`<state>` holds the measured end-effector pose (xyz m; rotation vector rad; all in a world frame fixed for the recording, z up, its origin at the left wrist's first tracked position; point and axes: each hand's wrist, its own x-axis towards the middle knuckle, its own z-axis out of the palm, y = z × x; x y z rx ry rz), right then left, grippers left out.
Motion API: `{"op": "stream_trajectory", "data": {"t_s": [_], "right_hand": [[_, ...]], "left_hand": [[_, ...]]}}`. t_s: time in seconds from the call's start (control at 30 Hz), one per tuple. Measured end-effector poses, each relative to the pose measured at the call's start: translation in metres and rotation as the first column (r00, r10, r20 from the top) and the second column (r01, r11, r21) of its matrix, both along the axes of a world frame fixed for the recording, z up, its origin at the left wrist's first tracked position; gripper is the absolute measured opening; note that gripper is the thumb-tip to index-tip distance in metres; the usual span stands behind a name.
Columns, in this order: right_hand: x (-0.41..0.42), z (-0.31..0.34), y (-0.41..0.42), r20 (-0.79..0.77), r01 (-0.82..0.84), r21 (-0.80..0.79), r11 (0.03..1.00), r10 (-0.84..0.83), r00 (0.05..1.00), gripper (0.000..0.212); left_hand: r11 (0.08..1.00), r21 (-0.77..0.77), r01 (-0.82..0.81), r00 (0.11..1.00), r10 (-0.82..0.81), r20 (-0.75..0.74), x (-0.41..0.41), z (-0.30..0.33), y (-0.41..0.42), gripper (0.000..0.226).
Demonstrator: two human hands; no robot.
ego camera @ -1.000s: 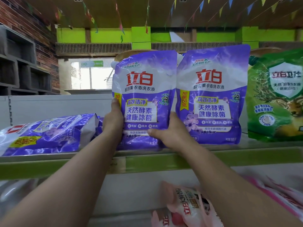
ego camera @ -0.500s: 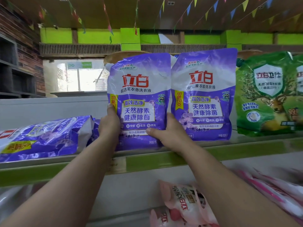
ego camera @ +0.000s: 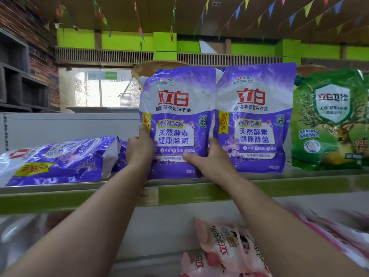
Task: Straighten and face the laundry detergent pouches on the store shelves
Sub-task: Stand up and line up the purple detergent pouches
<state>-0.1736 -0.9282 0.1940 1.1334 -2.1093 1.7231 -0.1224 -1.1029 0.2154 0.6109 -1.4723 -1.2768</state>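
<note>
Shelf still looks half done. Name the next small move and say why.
Probably let go of the held purple pouch, which stands upright, label forward, beside its twin. Then the left hand could reach the purple pouch lying flat to its left and stand it up.

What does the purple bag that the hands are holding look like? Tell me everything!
The held purple pouch is glossy, crinkly plastic, white across the upper front with big red characters and a white label panel lower down. It stands upright, facing forward, on the green-edged shelf, against a matching pouch. The left hand grips its left edge; the right hand grips its lower right.
</note>
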Motion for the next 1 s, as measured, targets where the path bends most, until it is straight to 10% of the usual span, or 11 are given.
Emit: {"op": "stream_trajectory", "data": {"t_s": [0.33,0.63,1.0], "right_hand": [[0.001,0.001,-0.002,-0.001,0.094,-0.124,0.988,-0.094,0.996,0.076],[0.018,0.008,0.001,-0.316,0.202,-0.272,0.941,-0.286,0.905,0.054],[0.072,0.002,-0.022,-0.435,-0.139,-0.173,0.975,0.051,0.899,0.033]], "left_hand": [[0.966,-0.216,-0.145,0.984,0.163,0.068,0.017,0.001,0.029,0.069],[0.915,-0.331,-0.230,0.968,0.252,0.024,0.034,-0.002,0.057,0.058],[0.888,-0.270,-0.371,0.909,0.407,0.091,0.093,-0.007,0.049,0.049]]}}
